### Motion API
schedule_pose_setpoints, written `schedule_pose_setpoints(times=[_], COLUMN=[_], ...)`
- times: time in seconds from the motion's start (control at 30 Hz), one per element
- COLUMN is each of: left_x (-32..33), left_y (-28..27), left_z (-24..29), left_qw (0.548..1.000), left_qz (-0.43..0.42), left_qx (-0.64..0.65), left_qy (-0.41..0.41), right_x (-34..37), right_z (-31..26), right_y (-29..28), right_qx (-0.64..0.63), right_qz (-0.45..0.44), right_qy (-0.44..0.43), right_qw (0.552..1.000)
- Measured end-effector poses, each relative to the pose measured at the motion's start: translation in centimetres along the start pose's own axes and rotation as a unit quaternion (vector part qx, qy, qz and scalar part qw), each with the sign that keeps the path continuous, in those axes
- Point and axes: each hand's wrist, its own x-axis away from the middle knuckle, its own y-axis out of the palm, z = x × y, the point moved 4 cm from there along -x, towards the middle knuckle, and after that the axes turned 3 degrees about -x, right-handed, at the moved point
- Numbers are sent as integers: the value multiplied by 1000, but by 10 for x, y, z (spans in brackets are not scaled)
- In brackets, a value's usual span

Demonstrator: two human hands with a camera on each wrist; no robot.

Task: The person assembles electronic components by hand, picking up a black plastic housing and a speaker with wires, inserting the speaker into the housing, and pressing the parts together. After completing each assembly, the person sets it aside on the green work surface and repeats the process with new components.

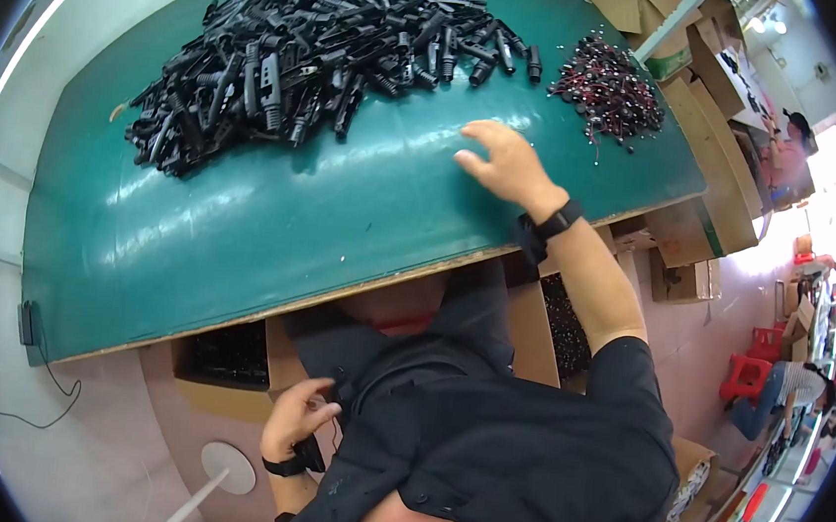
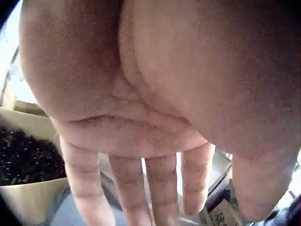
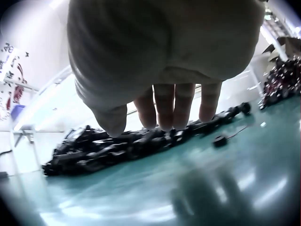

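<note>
- The person's right hand [image 1: 504, 162] is hanging over the right part of the green counter [image 1: 239, 265], its fingers extended and apart, gripping nothing.
- The left hand [image 1: 297, 415] is hanging before the counter's near edge, beside the person's torso; its fingers are reaching out loosely, and it is holding nothing either.
- The black ribbed parts [image 1: 328, 44] are lying in a broad heap along the far left and middle of the counter, beyond the right hand.
- The small wired pieces [image 1: 612, 89] are lying in a lower heap at the far right; the right hand is hanging between the two heaps, on their near side.
- One small dark piece with a thin wire [image 3: 220, 141] is lying apart on the counter, on the near side of the black heap, in the right wrist view.
- A cardboard box [image 1: 217, 398] holding dark pieces is standing under the counter's near left edge.
- The step in hand is seemingly a pause between grips, or a reach; which heap the right hand is seeking, one cannot tell.
- Taking up a piece would be calling for lowering the right hand and pinching just one from the tangle.
</note>
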Motion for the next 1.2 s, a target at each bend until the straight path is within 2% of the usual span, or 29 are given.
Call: schedule_pose_setpoints(times=[0.07, 0.13, 0.17, 0.23, 0.37, 0.5, 0.63, 0.7, 0.73, 0.8, 0.87, 0.9, 0.93, 0.97, 1.0, 1.03, 1.1, 1.13, 1.2], left_x=[-20, -57, -73, -104, -157, -176, -177, -179, -181, -188, -200, -206, -213, -218, -219, -219, -218, -215, -208], left_y=[-8, -27, -33, -46, -42, -26, -26, -24, -22, -18, -8, -5, -1, 4, 7, 5, -4, -8, -14], left_z=[23, 59, 74, 111, 148, 149, 137, 139, 141, 146, 154, 157, 161, 163, 161, 158, 158, 158, 156], left_qw=[1000, 991, 991, 980, 963, 959, 970, 970, 969, 969, 959, 960, 944, 922, 921, 907, 869, 869, 836], left_qz=[1, 60, 61, 123, 173, 184, 167, 158, 148, 138, 93, 94, 82, 75, 84, 135, 233, 238, 173], left_qx=[24, 70, 68, 20, -9, 2, 65, 97, 125, 153, 232, 231, 299, 367, 368, 382, 401, 400, 499], left_qy=[-1, 98, 99, 154, 208, 214, 164, 155, 151, 139, 136, 126, 115, 103, 91, 113, 171, 169, 149], right_x=[-2, -14, -22, -45, -80, -92, -73, -52, -44, -19, 4, 15, 23, 31, 38, 44, 45, 45, 46], right_z=[47, 73, 81, 87, 93, 117, 138, 126, 113, 78, 20, -11, -37, -52, -69, -82, -86, -86, -88], right_y=[-16, -17, -16, -15, 2, 13, 0, -24, -29, -37, -20, -11, -3, 9, 22, 32, 36, 35, 36], right_qx=[84, 105, 123, 140, 167, 218, 140, -4, -5, -153, -242, -237, -232, -240, -264, -289, -307, -316, -325], right_qz=[-6, 2, 10, 22, -19, -26, -8, 106, 100, 142, 128, 108, 88, 78, 49, 21, 25, 38, 48], right_qy=[124, 128, 130, 128, 190, 221, 252, 262, 263, 266, 186, 141, 94, 93, 70, 47, 50, 58, 66], right_qw=[989, 986, 984, 982, 967, 950, 958, 959, 960, 941, 944, 955, 964, 963, 961, 956, 950, 946, 942])
